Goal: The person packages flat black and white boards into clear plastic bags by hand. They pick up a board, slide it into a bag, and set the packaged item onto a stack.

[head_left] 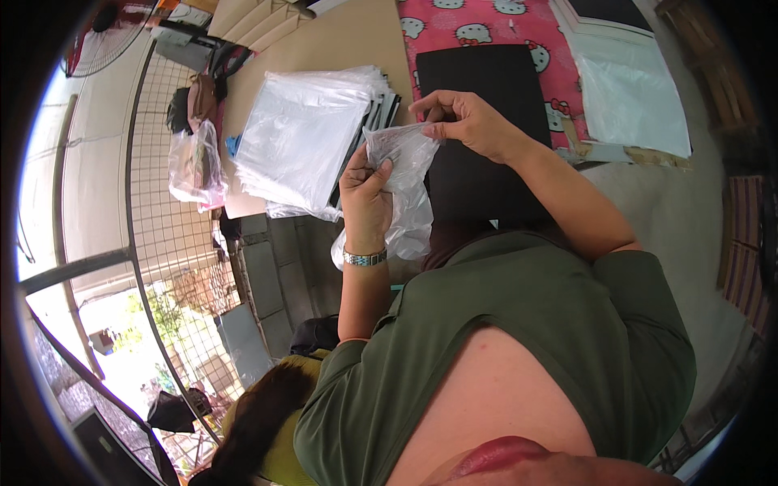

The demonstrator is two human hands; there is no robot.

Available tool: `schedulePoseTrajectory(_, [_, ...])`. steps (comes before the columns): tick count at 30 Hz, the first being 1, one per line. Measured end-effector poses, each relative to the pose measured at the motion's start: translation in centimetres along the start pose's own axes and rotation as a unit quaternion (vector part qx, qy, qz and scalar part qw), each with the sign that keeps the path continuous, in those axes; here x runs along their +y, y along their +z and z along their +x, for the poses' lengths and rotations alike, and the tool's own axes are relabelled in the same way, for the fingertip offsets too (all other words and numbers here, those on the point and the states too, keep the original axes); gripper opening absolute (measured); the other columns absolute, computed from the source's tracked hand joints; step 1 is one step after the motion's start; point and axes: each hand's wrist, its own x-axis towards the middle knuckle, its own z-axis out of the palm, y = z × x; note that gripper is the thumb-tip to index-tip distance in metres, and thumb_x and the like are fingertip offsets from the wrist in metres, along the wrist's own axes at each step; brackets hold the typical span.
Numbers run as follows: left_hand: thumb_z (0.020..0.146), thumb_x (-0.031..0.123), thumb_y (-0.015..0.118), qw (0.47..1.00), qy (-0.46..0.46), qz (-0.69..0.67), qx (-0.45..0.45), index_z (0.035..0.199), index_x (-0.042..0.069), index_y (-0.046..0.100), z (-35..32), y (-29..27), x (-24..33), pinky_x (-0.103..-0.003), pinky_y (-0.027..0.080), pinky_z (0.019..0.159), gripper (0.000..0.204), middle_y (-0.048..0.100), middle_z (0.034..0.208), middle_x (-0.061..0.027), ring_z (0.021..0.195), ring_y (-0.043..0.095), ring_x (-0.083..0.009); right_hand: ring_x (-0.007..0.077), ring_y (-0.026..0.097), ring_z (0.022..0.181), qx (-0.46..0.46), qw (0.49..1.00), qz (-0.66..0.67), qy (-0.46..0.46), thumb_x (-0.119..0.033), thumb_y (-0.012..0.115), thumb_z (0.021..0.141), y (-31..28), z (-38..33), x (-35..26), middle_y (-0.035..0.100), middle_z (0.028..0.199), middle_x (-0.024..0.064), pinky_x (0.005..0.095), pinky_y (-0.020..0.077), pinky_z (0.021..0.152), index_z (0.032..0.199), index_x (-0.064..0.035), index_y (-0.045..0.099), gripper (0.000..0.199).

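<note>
A clear thin plastic bag (410, 202) hangs in front of me, its top edge raised and its lower part drooping past my left wrist. My left hand (366, 190) is closed on the bag's left side, thumb against the film. At the bag's upper right corner, my right hand (466, 125) pinches the edge between thumb and fingers. Under and beyond the right hand lies a flat black board (478, 73). To the left is a stack of plastic-covered sheets (300, 130), with black edges showing along its right side.
The stack rests on a brown cardboard surface (344, 40). A pink patterned cloth (494, 20) runs beyond the black board. More plastic-covered white sheets (636, 105) lie at the far right. Bags (197, 166) hang by the wire mesh (166, 219) at left, near a fan (104, 36).
</note>
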Motion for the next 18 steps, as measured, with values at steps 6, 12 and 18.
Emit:
schedulePoseTrajectory(6, [0.076, -0.006, 0.062, 0.993, 0.028, 0.110, 0.043, 0.109, -0.006, 0.052, 0.2, 3.3, -0.8, -0.019, 0.044, 0.059, 0.034, 0.060, 0.079, -0.0035, 0.064, 0.053, -0.0074, 0.0055, 0.049, 0.069, 0.084, 0.991, -0.108, -0.004, -0.011, 0.061, 0.084, -1.6, -0.8, 0.3, 0.056, 0.073, -0.0025, 0.0215, 0.0401, 0.065, 0.086, -0.0015, 0.062, 0.010])
schedulePoseTrajectory(12, [0.079, 0.002, 0.063, 0.987, -0.066, 0.146, 0.035, 0.107, -0.005, 0.053, -0.8, 3.6, -1.9, -0.015, 0.031, 0.051, 0.031, 0.048, 0.068, 0.0050, 0.057, 0.040, -0.0007, 0.0023, 0.040, 0.056, 0.147, 0.988, 0.001, -0.046, -0.015, 0.059, 0.086, -0.5, -0.3, 0.2, 0.052, 0.064, -0.0044, 0.0195, 0.0336, 0.052, 0.081, -0.0028, 0.062, 0.014])
schedulePoseTrajectory(18, [0.086, 0.012, 0.058, 0.995, -0.073, 0.067, -0.031, 0.085, 0.004, 0.054, -0.7, 1.6, -1.8, -0.026, 0.046, 0.069, 0.009, 0.059, 0.080, -0.0022, 0.069, 0.054, -0.0100, 0.0017, 0.039, 0.055, 0.075, 0.993, 0.068, 0.055, -0.021, 0.060, 0.086, 0.2, -2.0, 0.2, 0.049, 0.060, -0.0039, 0.0193, 0.0340, 0.050, 0.078, -0.0040, 0.061, 0.019])
